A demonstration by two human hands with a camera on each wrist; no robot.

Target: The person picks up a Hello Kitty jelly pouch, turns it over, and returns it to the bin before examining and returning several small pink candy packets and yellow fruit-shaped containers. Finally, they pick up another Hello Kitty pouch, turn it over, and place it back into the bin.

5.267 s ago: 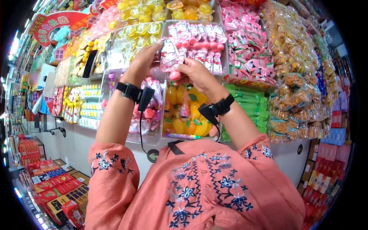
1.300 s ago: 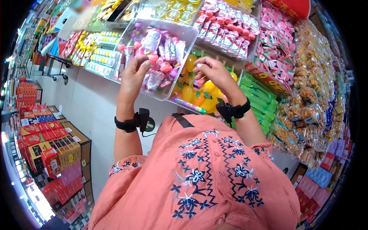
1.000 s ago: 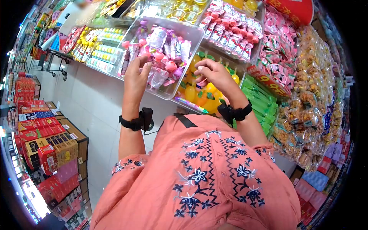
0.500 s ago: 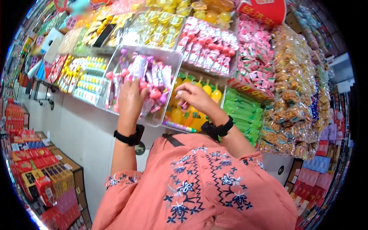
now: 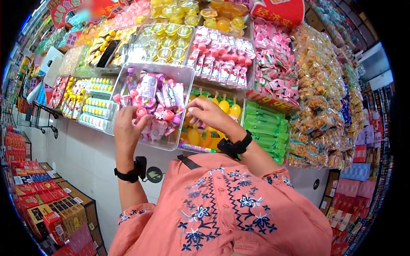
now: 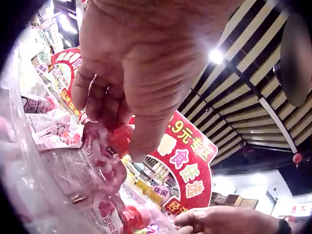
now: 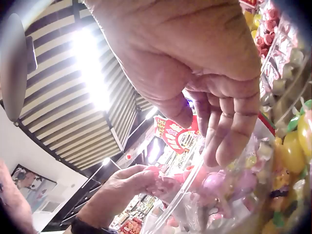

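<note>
My left hand (image 5: 127,128) is over the near-left part of a clear plastic bin (image 5: 186,91) of pink and purple spouted pouches. Its thumb and fingers pinch the round pink cap (image 6: 120,140) of one pouch, whose clear, pinkish body hangs among the others. My right hand (image 5: 208,114) hovers at the bin's right side, fingers loosely bent and holding nothing. Below that hand lie yellow mango-shaped packs (image 5: 193,137) with green leaves. In the right wrist view, the right fingers (image 7: 226,146) hang above purple caps (image 7: 214,184).
Behind are a tray of pink-and-white pouches (image 5: 222,64) and yellow jelly cups (image 5: 171,40). Green tube packs (image 5: 265,132) and bagged snacks (image 5: 318,106) stand to the right. A multicoloured stick (image 5: 196,148) lies along the front edge. A cart (image 5: 37,119) is at far left.
Earlier both hands held a pink-and-white pouch over the back tray; it has left them. The hands came down to the nearer bins, and the left now pinches a pink cap.
</note>
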